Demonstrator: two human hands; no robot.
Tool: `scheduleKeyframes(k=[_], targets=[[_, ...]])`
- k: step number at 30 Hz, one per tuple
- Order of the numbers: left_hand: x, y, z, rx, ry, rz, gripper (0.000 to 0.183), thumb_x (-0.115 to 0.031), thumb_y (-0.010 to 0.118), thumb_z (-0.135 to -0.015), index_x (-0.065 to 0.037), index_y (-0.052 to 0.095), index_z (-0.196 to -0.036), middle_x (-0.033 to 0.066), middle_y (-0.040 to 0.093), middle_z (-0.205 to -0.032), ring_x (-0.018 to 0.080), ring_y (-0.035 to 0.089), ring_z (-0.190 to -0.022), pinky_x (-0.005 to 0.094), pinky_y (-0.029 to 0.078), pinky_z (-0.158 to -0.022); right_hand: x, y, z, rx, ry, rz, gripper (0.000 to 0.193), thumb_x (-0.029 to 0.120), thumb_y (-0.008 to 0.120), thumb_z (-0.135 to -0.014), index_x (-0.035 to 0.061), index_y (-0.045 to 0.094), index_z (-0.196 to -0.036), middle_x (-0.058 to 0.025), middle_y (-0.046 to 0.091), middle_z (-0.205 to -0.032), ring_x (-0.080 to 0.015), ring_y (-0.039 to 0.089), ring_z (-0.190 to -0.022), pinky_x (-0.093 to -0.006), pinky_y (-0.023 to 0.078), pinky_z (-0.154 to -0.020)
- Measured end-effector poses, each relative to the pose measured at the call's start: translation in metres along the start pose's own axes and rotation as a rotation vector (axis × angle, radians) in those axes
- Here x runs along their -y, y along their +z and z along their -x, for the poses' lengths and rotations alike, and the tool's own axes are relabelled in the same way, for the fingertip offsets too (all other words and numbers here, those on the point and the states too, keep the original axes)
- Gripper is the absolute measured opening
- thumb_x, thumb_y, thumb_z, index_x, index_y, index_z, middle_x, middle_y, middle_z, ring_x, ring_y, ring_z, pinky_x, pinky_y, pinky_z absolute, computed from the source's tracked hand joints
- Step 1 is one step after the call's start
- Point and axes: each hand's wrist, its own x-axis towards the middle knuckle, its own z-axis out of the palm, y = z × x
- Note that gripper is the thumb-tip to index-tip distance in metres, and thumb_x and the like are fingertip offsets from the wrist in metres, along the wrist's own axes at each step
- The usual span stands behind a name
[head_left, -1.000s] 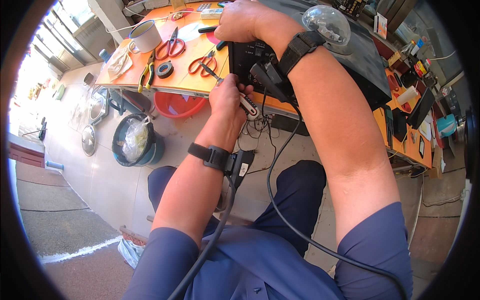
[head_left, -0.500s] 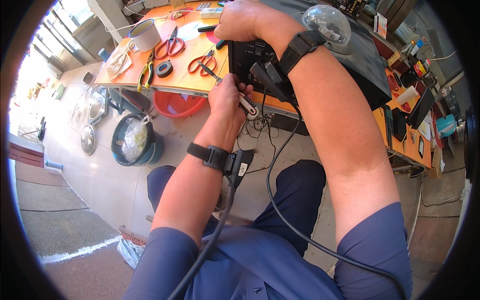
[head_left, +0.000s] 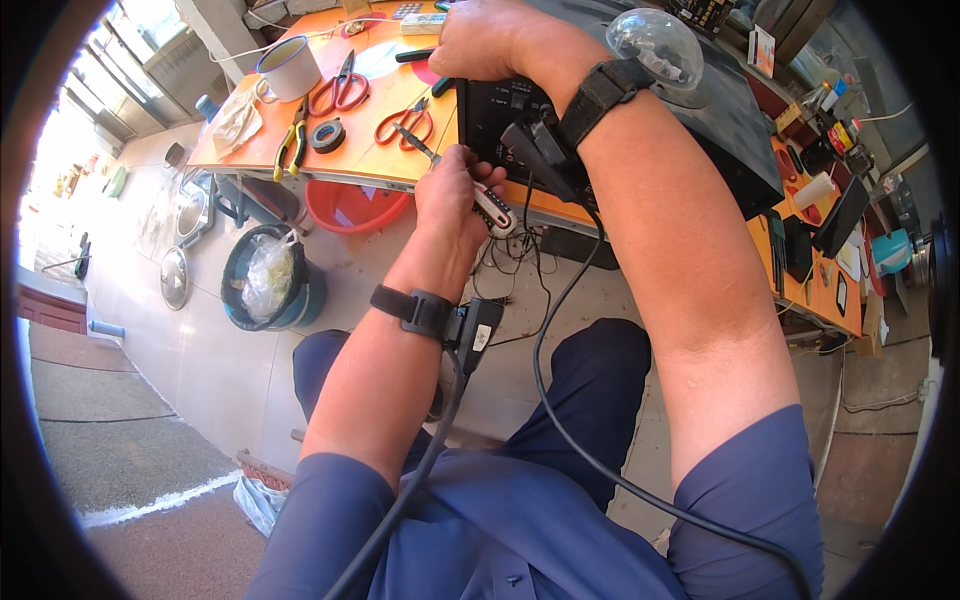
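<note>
My left hand is closed around what looks like a utility knife, with a white-and-black handle below the fist and a thin dark tip pointing up and left. At the left corner of a large black electronic device, my right hand is closed, its fingers mostly hidden behind the wrist. A black handle-like piece sticks out left of that fist; whether it is gripped cannot be made out. Red-handled scissors lie on the orange table near the tip.
Black tape, yellow-black pliers, more red scissors and a white enamel mug sit to the left. A clear dome rests on the device. Below are a red basin, a lined bucket and tangled cables.
My left hand and wrist have shifted very slightly left, with the knife-like tool still in the fist. My right hand stays where it was.
</note>
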Motion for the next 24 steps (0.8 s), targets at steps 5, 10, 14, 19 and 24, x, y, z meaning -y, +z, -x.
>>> scheduleKeyframes(k=[5, 10, 14, 19, 24], targets=[[0.0014, -0.0006, -0.0048, 0.025, 0.017, -0.020, 0.010, -0.013, 0.055, -0.095, -0.003, 0.055, -0.096, 0.0082, 0.059, -0.077, 0.0244, 0.066, -0.065, 0.0370, 0.053, -0.057, 0.0000, -0.0017, -0.0013, 0.040, -0.002, 0.020, 0.043, 0.030, 0.056, -0.086, 0.0041, 0.073, -0.117, -0.0204, 0.066, -0.128, -0.0328, 0.061, -0.125, -0.0420, 0.046, -0.107], [-0.0007, -0.0035, -0.0062, 0.027, -0.009, -0.028, 0.010, -0.013, 0.056, -0.095, -0.003, 0.055, -0.096, 0.0091, 0.061, -0.079, 0.0242, 0.066, -0.066, 0.0373, 0.053, -0.056, 0.0010, -0.0010, -0.0012, 0.020, -0.001, 0.037, 0.043, 0.030, 0.055, -0.087, 0.0045, 0.073, -0.117, -0.0201, 0.067, -0.128, -0.0329, 0.061, -0.125, -0.0424, 0.047, -0.106], [-0.0004, -0.0033, -0.0022, 0.022, 0.000, -0.033, 0.010, -0.013, 0.055, -0.096, -0.003, 0.055, -0.097, 0.0091, 0.061, -0.079, 0.0242, 0.066, -0.066, 0.0371, 0.053, -0.056, 0.0000, -0.0009, -0.0002, 0.007, -0.016, 0.014, 0.043, 0.030, 0.055, -0.087, 0.0047, 0.073, -0.117, -0.0202, 0.067, -0.128, -0.0330, 0.061, -0.124, -0.0425, 0.047, -0.105], [-0.0004, -0.0030, -0.0037, 0.049, -0.014, -0.052, 0.012, -0.015, 0.054, -0.097, -0.003, 0.055, -0.098, 0.0091, 0.060, -0.079, 0.0240, 0.065, -0.065, 0.0366, 0.053, -0.056, 0.0005, -0.0017, -0.0011, 0.050, -0.001, 0.048, 0.044, 0.030, 0.056, -0.087, 0.0039, 0.072, -0.118, -0.0203, 0.067, -0.127, -0.0331, 0.062, -0.124, -0.0418, 0.048, -0.105], [-0.0010, -0.0053, -0.0016, 0.030, -0.031, -0.037, 0.012, -0.015, 0.055, -0.095, -0.003, 0.055, -0.096, 0.0093, 0.060, -0.078, 0.0235, 0.065, -0.064, 0.0354, 0.053, -0.055, 0.0027, -0.0029, -0.0006, 0.029, 0.013, 0.022, 0.043, 0.029, 0.056, -0.087, 0.0029, 0.073, -0.117, -0.0205, 0.067, -0.127, -0.0327, 0.062, -0.124, -0.0415, 0.048, -0.105]])
